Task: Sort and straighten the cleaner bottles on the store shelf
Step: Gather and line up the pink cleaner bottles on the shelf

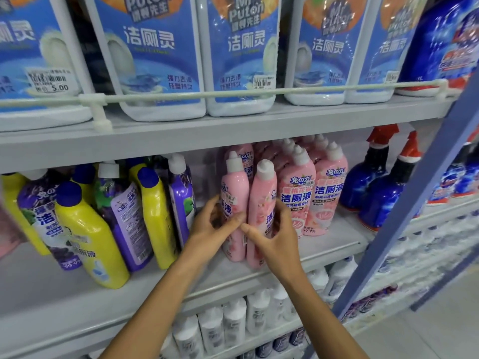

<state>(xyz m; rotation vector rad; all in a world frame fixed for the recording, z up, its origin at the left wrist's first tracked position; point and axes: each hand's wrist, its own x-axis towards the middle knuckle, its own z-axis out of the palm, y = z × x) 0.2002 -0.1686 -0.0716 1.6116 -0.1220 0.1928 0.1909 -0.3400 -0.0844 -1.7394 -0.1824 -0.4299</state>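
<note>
Top-shelf blue jugs (pixel 241 55): tops cut off by frame edge, brand print blurred. Left hand (pixel 210 229) and right hand (pixel 274 237) cover lower labels of two front pink bottles (pixel 234 203). Price sticker (pixel 50 80) small print unreadable. Bottom-shelf white bottles (pixel 233 320) blurred, labels can't be read. Far-right shelves smeared.

Middle shelf (pixel 324 251) is a mixed bag: yellow plastic bottles with blue caps (pixel 90 237) and purple-labelled bottles (pixel 127 218) lean every which way on the left. Pink slim bottles with white nozzle caps (pixel 298 193) stand upright, bunched tight mid-shelf, two (pixel 234 187) out front.
</note>
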